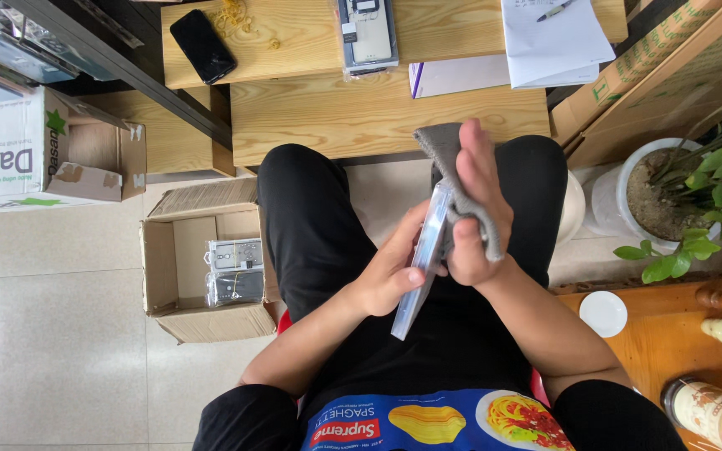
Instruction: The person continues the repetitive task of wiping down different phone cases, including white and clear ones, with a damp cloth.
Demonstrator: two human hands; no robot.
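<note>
- A white carton [10, 150] sits at the far left edge on the floor, flaps open, pushed against the low bench's left end and out of the legs' way.
- An open cardboard box [211, 271] stands on the floor just beside the person's left thigh, mouth up, with two wrapped flat packs [234, 271] lying inside, within easy reach of the left arm.
- A black phone [202, 46] lies on the wooden bench [378, 113] ahead, near its left corner and apart from the work.
- The left hand [394, 271] has its fingers closed on the edge of a thin clear case [424, 263], holding it on edge above the lap so one face is turned to the other hand.
- The right hand [474, 213] has its fingers grasping a grey cloth [461, 179] and pressing it flat against that face; the cloth's loose end sticks up toward the bench.
- A packaged case [368, 33] and white papers [549, 38] with a pen lie on the bench's far part.
- On the right, a potted plant [687, 192] and an orange side table [653, 342] crowd the right knee; room is tighter here.
</note>
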